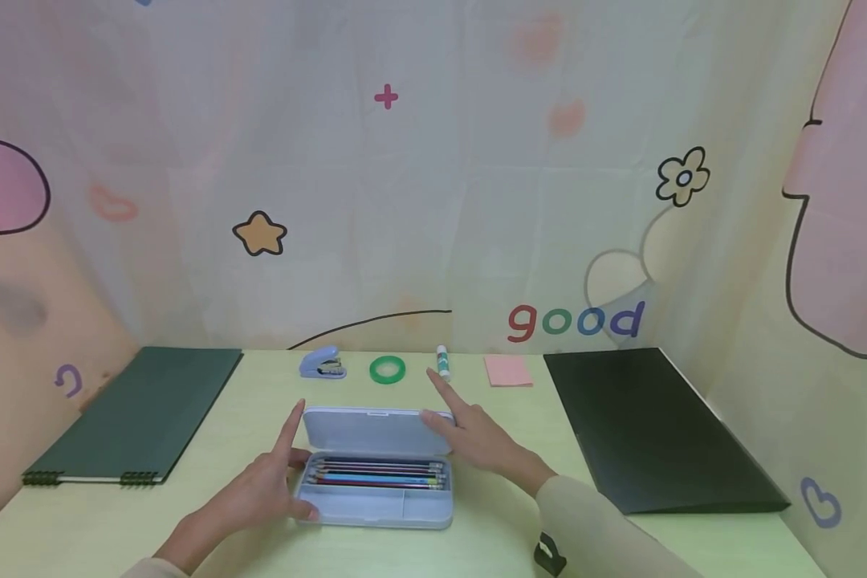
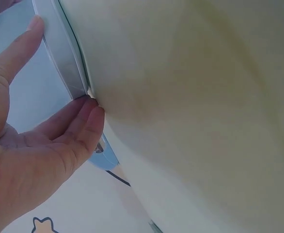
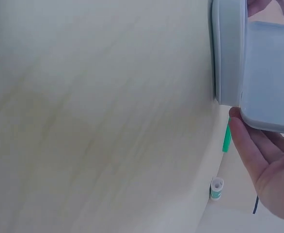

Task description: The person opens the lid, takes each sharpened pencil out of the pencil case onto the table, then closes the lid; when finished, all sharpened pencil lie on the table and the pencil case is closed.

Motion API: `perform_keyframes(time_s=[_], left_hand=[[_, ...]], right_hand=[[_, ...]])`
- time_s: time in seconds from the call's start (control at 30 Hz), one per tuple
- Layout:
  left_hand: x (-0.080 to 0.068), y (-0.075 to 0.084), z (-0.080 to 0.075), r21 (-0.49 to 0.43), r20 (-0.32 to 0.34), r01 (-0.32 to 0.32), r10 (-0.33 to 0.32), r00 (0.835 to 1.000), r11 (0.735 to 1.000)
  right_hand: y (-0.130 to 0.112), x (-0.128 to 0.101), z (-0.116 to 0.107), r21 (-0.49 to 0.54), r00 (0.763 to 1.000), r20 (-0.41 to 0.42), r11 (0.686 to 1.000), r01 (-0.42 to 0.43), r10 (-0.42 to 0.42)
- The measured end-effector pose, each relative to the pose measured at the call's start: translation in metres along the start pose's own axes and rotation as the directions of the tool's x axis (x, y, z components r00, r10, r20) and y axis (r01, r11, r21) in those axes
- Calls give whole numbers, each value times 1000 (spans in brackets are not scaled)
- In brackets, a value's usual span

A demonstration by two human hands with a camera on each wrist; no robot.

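Note:
A light blue pencil case (image 1: 376, 474) lies open in the middle of the yellow-green table (image 1: 498, 530), its lid (image 1: 376, 429) tilted up at the back. Several coloured pencils (image 1: 376, 475) lie in its tray. My left hand (image 1: 289, 470) touches the case's left end: the index finger runs up beside the lid's corner and the thumb rests at the tray's front left. My right hand (image 1: 451, 417) has straight fingers, with the thumb against the lid's right edge. In the left wrist view, the left hand (image 2: 45, 131) rests its fingertips on the case rim (image 2: 64, 63). The right wrist view shows the right hand (image 3: 263, 160) under the lid (image 3: 268, 73).
A dark green spiral notebook (image 1: 140, 413) lies at the left and a black folder (image 1: 650, 425) at the right. Along the back stand a blue stapler (image 1: 323, 364), a green tape ring (image 1: 387, 369), a glue stick (image 1: 443, 363) and pink sticky notes (image 1: 508, 371). A black clip (image 1: 549, 554) sits near the front edge.

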State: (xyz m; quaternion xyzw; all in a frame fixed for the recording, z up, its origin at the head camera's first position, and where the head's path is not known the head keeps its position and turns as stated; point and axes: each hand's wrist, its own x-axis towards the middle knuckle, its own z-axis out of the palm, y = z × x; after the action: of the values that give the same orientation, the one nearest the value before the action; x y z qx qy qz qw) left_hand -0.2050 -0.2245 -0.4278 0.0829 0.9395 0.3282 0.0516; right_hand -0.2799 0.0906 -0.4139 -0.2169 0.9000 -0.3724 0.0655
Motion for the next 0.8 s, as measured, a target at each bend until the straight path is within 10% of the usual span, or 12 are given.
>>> perform_keyframes(time_s=[0.8], left_hand=[[4, 5, 1, 88, 178, -143, 126, 976, 986]], right_hand=[[9, 32, 2, 13, 995, -92, 999, -39, 40]])
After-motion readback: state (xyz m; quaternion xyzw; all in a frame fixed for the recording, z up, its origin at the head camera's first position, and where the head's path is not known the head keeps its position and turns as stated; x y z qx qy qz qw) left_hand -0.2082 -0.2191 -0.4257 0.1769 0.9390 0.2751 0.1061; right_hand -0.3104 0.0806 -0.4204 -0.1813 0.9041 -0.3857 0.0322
